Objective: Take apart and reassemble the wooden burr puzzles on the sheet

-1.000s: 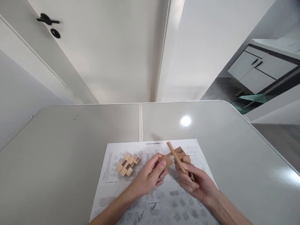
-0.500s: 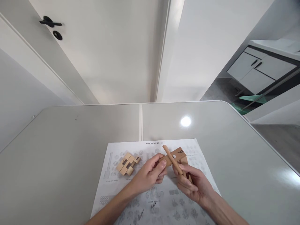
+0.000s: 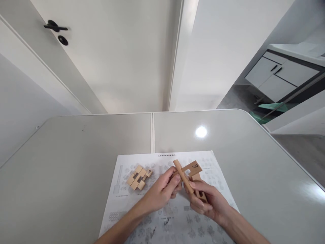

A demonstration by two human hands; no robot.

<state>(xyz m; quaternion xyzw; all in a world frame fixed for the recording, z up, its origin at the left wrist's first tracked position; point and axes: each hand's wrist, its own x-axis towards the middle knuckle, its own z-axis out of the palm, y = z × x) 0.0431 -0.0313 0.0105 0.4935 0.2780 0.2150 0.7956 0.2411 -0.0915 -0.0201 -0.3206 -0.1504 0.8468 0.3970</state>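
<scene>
On the left of the printed sheet [image 3: 122, 203] lies a wooden block cluster [image 3: 139, 178]; over the sheet's middle, the left hand [image 3: 165, 190] has fingers clamped on a marked wooden piece [image 3: 196, 167]. Further right, the right hand [image 3: 211, 199] pinches a rounded stick [image 3: 184, 177] and slotted piece [image 3: 202, 196] together; uneven pressure could drop one.

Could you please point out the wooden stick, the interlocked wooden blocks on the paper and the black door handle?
Wooden stick [image 3: 183, 177]: head view, mid-length.
Interlocked wooden blocks [image 3: 138, 176]: head view, top face.
Black door handle [image 3: 56, 27]: head view, lever.
</scene>
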